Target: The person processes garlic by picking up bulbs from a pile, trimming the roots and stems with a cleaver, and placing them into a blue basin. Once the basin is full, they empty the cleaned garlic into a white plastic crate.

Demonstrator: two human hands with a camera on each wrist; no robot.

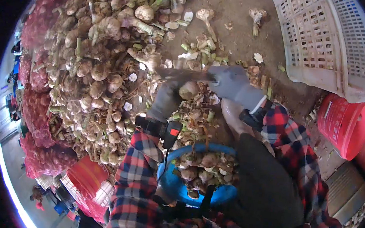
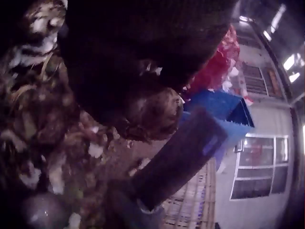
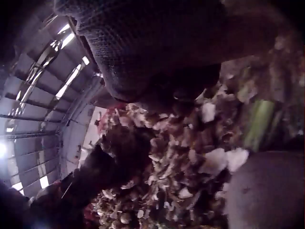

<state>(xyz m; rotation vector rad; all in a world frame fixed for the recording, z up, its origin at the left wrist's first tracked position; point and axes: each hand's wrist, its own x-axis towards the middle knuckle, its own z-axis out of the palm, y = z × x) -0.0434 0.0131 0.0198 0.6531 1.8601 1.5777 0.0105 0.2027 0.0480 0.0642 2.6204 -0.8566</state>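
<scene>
Holding the garlic bulb (image 1: pixel 188 90) in the fingers of your gloved left grip (image 1: pixel 165 100), you have it near the middle of the head view, above a strip of peelings and cut stems (image 1: pixel 192 120). That grip is closed on the bulb from its 8 o'clock side. Just off the bulb's 12 o'clock side lies the broad, dark blade of your knife (image 1: pixel 181 74), pointing toward 9 o'clock. Your gloved right grip (image 1: pixel 234 86), at the bulb's 3 o'clock, is closed round the handle. Whether the blade touches the bulb, you cannot tell from these views.

At 6 o'clock, close to your body, sits a blue basin (image 1: pixel 169 179) with more garlic bulbs (image 1: pixel 209 160) in it. A large heap of garlic (image 1: pixel 97 75) with stems attached spreads from 8 to 11 o'clock, with red net bags (image 1: pixel 37 111) beyond it at 9. On the floor (image 1: pixel 235 39), one loose bulb (image 1: pixel 205 15) lies at 12 o'clock and another (image 1: pixel 257 15) at 1, both with stems. A white slatted crate (image 1: pixel 316 43) stands at 2 o'clock, and a red bucket (image 1: pixel 340 124) is near it at 3. Another red bucket (image 1: pixel 87 175) is between 7 and 8, past the heap.
</scene>
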